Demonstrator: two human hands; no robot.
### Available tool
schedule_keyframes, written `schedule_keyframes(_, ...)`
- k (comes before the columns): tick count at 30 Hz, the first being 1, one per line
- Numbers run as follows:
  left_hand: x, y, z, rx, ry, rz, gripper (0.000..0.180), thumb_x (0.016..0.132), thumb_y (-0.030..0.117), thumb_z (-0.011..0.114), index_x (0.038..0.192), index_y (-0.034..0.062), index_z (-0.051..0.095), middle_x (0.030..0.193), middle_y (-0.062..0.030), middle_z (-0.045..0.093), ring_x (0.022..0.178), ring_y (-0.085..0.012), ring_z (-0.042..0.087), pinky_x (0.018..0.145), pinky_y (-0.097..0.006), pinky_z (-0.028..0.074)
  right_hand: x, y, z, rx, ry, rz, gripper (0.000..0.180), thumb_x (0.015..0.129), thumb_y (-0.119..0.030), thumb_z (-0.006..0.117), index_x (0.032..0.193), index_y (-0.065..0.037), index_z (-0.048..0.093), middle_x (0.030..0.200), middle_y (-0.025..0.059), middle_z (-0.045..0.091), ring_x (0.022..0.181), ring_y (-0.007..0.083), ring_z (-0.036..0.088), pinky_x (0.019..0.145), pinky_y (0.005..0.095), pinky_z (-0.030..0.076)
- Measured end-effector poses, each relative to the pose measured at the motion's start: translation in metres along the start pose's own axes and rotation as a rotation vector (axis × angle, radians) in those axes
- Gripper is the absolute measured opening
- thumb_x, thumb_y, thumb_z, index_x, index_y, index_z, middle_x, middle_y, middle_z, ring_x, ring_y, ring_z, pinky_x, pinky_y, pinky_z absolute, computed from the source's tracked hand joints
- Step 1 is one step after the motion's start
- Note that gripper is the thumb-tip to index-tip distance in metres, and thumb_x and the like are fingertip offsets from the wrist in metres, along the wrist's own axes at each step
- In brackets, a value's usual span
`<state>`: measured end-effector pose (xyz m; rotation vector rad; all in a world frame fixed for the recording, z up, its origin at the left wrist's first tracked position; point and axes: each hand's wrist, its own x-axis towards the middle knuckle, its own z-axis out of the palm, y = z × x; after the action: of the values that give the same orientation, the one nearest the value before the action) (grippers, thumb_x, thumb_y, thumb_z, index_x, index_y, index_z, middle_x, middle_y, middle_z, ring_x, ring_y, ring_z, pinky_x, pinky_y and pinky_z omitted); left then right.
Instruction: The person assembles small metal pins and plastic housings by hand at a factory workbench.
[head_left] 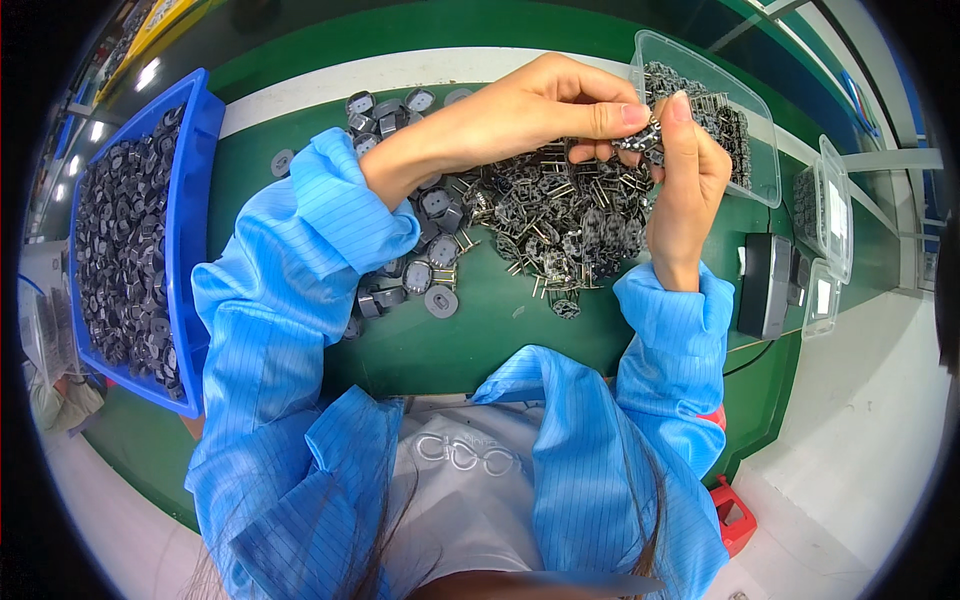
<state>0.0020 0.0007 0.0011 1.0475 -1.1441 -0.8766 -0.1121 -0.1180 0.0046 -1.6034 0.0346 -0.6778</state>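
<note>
My left hand (560, 105) and my right hand (692, 165) meet above the far right of the green bench. Between their fingertips they pinch a small black part with shiny metal pieces (640, 140). Fingers cover much of it, so its full shape is hidden. Under the hands spreads a heap of similar black parts with metal pins (570, 215). Grey rounded plastic housings (440, 205) lie in a looser pile beneath my left forearm, some overlapping the pinned parts. A single flat grey disc (440, 301) lies at the near end of that pile.
A blue bin (195, 250) full of grey housings stands at the left. Behind my right hand, a clear plastic box (765, 150) holds many pinned parts. Right of the heap is a black box-shaped device (765, 285) with a cable. Smaller clear containers (835, 205) stand farther right.
</note>
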Motion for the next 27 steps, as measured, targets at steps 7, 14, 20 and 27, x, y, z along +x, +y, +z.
schedule_keyframes(7, -0.002, 0.005, -0.006, -0.044, 0.002, -0.089, 0.032, 0.094, 0.032, 0.053, 0.09, 0.0024, 0.063, 0.079, -0.0012, 0.058, 0.07, -0.005, 0.05, 0.058, -0.02, 0.039, 0.007, 0.014, -0.006, 0.084, -0.057, 0.075, 0.054, 0.099, -0.045, 0.034, 0.063, -0.006, 0.049, 0.06, -0.0021, 0.044, 0.054, 0.0046, 0.034, 0.051, 0.0215, 0.025)
schedule_keyframes(14, -0.005, 0.006, -0.004, 0.631, 0.023, -0.181, 0.035, 0.089, 0.029, 0.06, 0.09, -0.0055, 0.063, 0.083, -0.0066, 0.063, 0.075, -0.015, 0.054, 0.068, -0.03, 0.043, 0.012, 0.001, -0.011, 0.025, 0.066, 0.25, 0.052, 0.099, -0.039, 0.034, 0.056, -0.011, 0.032, 0.056, -0.0022, 0.028, 0.051, 0.0092, 0.023, 0.05, 0.0259, 0.017)
schedule_keyframes(20, -0.003, 0.002, -0.003, 0.706, -0.014, -0.041, 0.029, 0.084, 0.026, 0.065, 0.091, -0.002, 0.065, 0.082, -0.0056, 0.063, 0.076, -0.0152, 0.057, 0.067, -0.03, 0.045, 0.013, 0.006, -0.016, 0.154, 0.1, 0.226, 0.04, 0.097, -0.034, 0.044, 0.073, -0.004, 0.055, 0.056, -0.0049, 0.034, 0.05, 0.0041, 0.029, 0.047, 0.0225, 0.023)
schedule_keyframes(27, -0.005, -0.004, 0.011, 0.669, 0.15, 0.068, 0.031, 0.08, 0.026, 0.07, 0.095, -0.0005, 0.061, 0.081, -0.0116, 0.066, 0.068, -0.0219, 0.061, 0.062, -0.032, 0.047, 0.005, 0.003, 0.0, 0.143, -0.133, -0.045, 0.033, 0.1, -0.025, 0.037, 0.106, 0.003, 0.053, 0.062, -0.0037, 0.035, 0.061, 0.0064, 0.039, 0.057, 0.0209, 0.035)
